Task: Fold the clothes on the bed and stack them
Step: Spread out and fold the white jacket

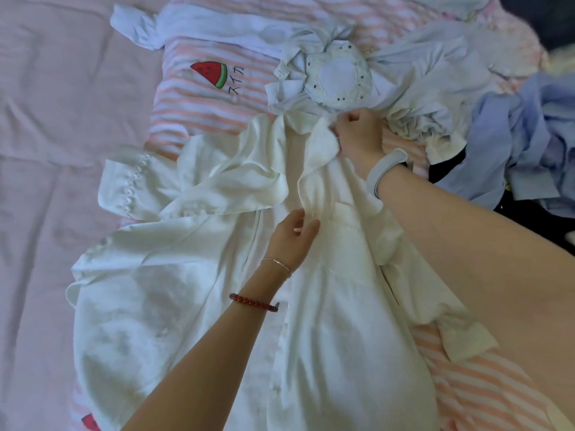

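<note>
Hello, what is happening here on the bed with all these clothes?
A person is laying out a white shirt on the bed to fold it. The right hand grips the shirt near its collar, and the left hand rests on the front of it with relaxed fingers. The shirt is spread open, not yet folded. It lies over a pink striped cloth with a watermelon print, and more unfolded clothes are piled beyond and to the right.
</note>
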`<state>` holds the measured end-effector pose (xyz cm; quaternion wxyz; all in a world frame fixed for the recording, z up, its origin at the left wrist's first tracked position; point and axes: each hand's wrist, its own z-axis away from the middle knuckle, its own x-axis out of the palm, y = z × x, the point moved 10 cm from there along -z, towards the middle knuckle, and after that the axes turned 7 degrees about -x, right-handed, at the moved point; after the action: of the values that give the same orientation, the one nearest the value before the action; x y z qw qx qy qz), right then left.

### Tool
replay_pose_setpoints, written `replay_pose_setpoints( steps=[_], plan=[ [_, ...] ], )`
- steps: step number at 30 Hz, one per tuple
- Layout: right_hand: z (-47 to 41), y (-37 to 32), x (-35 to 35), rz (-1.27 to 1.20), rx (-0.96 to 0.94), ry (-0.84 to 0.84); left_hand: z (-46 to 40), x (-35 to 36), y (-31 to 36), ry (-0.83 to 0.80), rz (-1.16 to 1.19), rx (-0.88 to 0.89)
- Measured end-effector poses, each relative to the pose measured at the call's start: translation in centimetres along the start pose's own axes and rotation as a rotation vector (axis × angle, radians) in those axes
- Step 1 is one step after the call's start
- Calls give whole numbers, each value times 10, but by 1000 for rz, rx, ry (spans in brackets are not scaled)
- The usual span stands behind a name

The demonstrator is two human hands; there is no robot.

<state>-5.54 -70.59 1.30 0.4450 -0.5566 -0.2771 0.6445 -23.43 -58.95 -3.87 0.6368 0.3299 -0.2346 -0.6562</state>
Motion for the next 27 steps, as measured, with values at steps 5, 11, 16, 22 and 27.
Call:
replay_pose_setpoints(
  steps=[5,11,16,22,27],
  plan=[
    [32,9,43,-94,42,-389,-11,-15,-17,38,25,-154],
    [60,2,43,417,-396,-425,16,-9,-48,-173,-171,-162],
    [87,18,49,696,-428,-570,48,-21,-51,-113,205,-75],
    [187,20,-7,382,-592,-144,84,-13,-111,-341,-60,-246],
    [296,88,-41,407,-424,-86,111,-22,-145,-366,-241,-263]
  ],
)
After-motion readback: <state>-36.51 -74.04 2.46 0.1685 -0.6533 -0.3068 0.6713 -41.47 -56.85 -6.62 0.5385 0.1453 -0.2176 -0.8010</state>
